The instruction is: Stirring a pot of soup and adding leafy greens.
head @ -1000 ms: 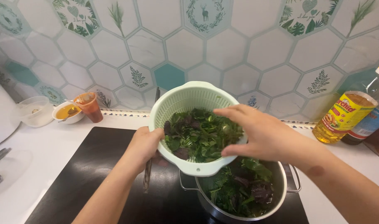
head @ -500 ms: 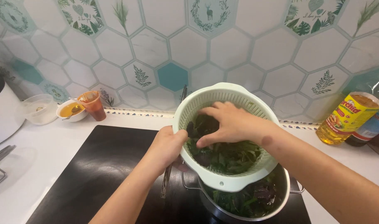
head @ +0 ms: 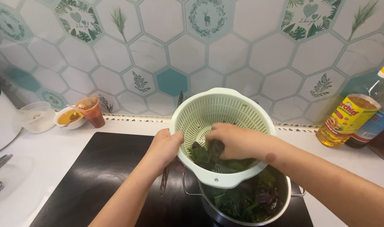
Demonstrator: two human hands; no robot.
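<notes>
While tilted, colander: the pale green plastic colander (head: 220, 126) tips its mouth toward six o'clock, directly over the steel pot (head: 280, 206).
Left hand (head: 164, 147): clamped on the rim at nine o'clock.
Right hand (head: 236, 141): inside, fingers closed on dark leafy greens (head: 202, 154).

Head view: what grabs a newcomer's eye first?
The pale green colander, tilted in mid-frame, with the left hand gripping its rim and the right hand inside, on the dark leafy greens. Just below it, a steel pot with more greens stands on the black cooktop. At the right edge, a yellow oil bottle stands against the hexagon-tiled wall.
</notes>
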